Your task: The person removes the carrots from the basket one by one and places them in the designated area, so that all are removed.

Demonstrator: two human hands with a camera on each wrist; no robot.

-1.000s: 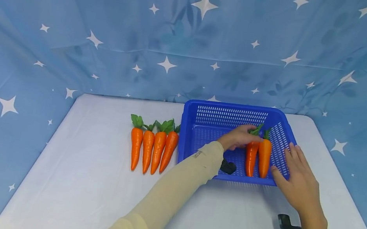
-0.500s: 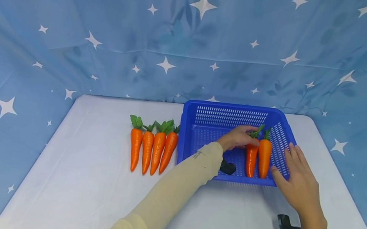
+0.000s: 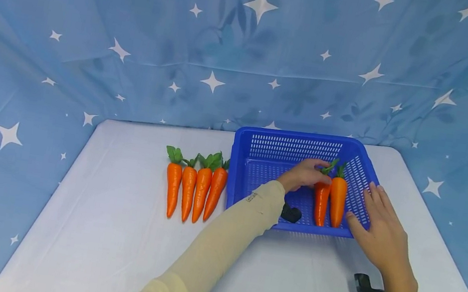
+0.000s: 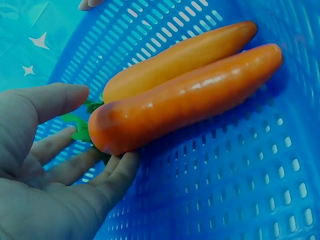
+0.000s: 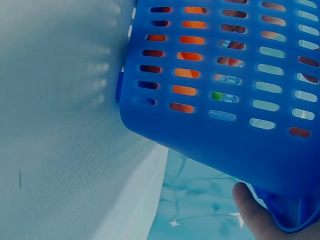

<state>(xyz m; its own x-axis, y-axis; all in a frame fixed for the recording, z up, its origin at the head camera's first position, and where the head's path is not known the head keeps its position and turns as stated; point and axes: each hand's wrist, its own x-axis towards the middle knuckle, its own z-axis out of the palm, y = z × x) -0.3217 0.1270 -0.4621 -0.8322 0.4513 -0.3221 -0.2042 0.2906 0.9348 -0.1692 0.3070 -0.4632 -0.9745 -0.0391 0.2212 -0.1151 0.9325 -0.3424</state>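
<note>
Two orange carrots with green tops lie side by side at the right end of a blue perforated plastic basket [image 3: 294, 136]. My left hand [image 3: 306, 174] reaches in over the leafy end of the left carrot [image 3: 320, 205]. In the left wrist view, the thumb of the left hand [image 4: 47, 165] stands apart from the nearer carrot [image 4: 185, 102], while fingertips touch its thick end from below. The other carrot [image 3: 337, 202] lies against it on the right. My right hand [image 3: 381, 236] rests at the basket's right side, fingers extended along the rim.
Several more carrots [image 3: 195, 190] lie in a row on the white table [image 3: 111, 238], just left of the basket. A black wrist mount [image 3: 291, 213] on the left arm overlaps the basket's front. Behind the table hangs a blue curtain [image 3: 165, 29] with stars.
My left thumb has drawn back slightly to the left from over the carrot tops. The carrots and basket stay almost in place. My right hand has not visibly moved.
</note>
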